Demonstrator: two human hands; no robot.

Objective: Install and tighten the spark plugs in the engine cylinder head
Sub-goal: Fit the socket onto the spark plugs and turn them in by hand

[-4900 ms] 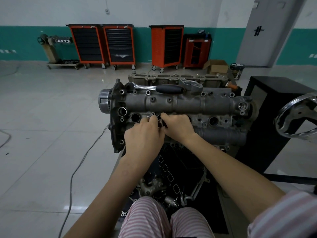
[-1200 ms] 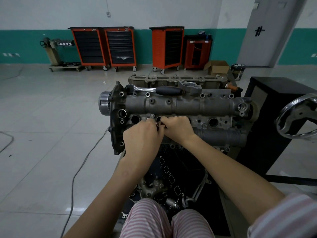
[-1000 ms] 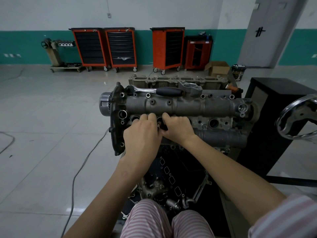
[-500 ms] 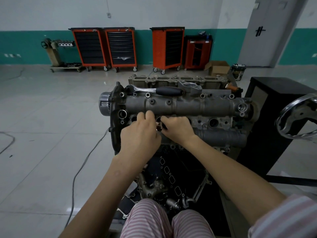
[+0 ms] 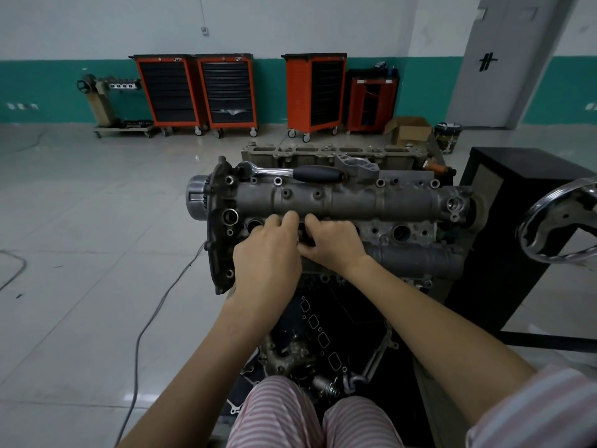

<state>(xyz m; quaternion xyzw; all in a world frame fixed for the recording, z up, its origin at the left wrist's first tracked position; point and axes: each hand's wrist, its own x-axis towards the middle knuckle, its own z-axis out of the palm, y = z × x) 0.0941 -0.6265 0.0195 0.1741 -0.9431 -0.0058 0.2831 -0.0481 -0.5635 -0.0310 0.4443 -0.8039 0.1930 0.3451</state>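
The grey engine cylinder head (image 5: 349, 202) lies across a stand in front of me, with its row of round plug wells facing up. One open well (image 5: 253, 225) shows left of my hands and another open well (image 5: 401, 232) to their right. My left hand (image 5: 268, 253) and my right hand (image 5: 332, 244) meet over the second well. Between them they grip a short dark spark plug socket (image 5: 303, 239) with a metal end, mostly hidden by the fingers. A ratchet wrench (image 5: 310, 173) with a black handle lies on top of the head.
A chrome handwheel (image 5: 555, 227) and a black cabinet (image 5: 517, 202) stand to the right. A second engine block (image 5: 336, 153) sits behind the head. Loose parts and gaskets (image 5: 316, 328) lie below it near my knees. A cable (image 5: 151, 321) runs over the floor. Orange tool carts (image 5: 226, 92) line the far wall.
Both hands stayed at the second well, shifting and turning slightly on the socket. The metal end seen between them half a second ago is now nearly covered.
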